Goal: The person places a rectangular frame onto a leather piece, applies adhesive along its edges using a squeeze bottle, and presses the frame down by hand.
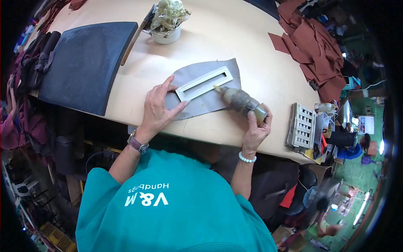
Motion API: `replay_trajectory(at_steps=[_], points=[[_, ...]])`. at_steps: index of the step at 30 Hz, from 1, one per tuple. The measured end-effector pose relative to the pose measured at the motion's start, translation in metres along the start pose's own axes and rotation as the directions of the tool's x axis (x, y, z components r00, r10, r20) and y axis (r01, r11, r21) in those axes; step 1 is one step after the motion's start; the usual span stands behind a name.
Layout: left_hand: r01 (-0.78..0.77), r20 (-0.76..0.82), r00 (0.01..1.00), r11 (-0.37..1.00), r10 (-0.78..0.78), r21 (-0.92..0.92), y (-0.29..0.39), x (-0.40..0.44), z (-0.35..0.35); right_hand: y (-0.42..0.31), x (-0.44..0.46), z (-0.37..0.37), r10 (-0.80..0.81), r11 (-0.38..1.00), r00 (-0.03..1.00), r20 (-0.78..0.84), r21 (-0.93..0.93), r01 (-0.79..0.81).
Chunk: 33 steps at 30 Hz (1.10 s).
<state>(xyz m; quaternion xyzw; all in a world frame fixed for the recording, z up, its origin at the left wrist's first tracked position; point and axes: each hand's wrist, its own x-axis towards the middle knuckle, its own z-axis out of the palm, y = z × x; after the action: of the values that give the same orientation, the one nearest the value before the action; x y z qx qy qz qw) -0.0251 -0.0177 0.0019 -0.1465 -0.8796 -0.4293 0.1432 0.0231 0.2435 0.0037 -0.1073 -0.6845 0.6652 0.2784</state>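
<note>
A pale rectangular frame (pixel 204 85) with a long slot through it lies on a piece of grey leather-like material (pixel 197 111). My left hand (pixel 157 103) grips the left end of the frame, thumb at its lower edge and fingers at its far side. My right hand (pixel 257 130) is closed around the base of a squeeze bottle (pixel 243 103). The bottle is cloudy, with a dark, dirty wrap around its middle. It is tilted, its yellow nozzle pointing left, close to the frame's lower right edge; whether the tip touches cannot be told.
A dark board (pixel 86 67) lies at the left, a wooden-handled tool (pixel 132 44) along its edge. Behind the frame stands a white pot (pixel 167 35) with a crusted yellowish mass. Red-brown cut pieces (pixel 315 50) pile up at the far right. Slotted templates (pixel 301 126) stand near the right edge.
</note>
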Motion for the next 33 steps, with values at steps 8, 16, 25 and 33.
replay_trajectory(at_steps=[8, 16, 25, 33], points=[[0.03, 0.004, 1.0, 0.995, -0.03, -0.093, -0.005, -0.002, -0.001, -0.011, -0.052, 0.032, 0.061, 0.996, 0.976, 0.209, 0.058, -0.075], [0.028, -0.015, 0.999, 0.997, -0.029, -0.07, -0.005, -0.002, 0.001, -0.009, -0.022, -0.007, 0.241, 0.856, 0.97, 0.022, 0.466, -0.223], [0.025, 0.022, 0.999, 0.999, -0.024, -0.042, -0.005, -0.001, -0.001, -0.036, 0.004, -0.033, -0.076, 0.879, 0.978, 0.195, -0.449, 0.158], [-0.018, 0.008, 1.0, 0.998, 0.019, -0.065, -0.009, -0.003, 0.0, -0.059, 0.082, 0.072, 0.002, 0.547, 0.841, 0.541, -0.705, 0.452]])
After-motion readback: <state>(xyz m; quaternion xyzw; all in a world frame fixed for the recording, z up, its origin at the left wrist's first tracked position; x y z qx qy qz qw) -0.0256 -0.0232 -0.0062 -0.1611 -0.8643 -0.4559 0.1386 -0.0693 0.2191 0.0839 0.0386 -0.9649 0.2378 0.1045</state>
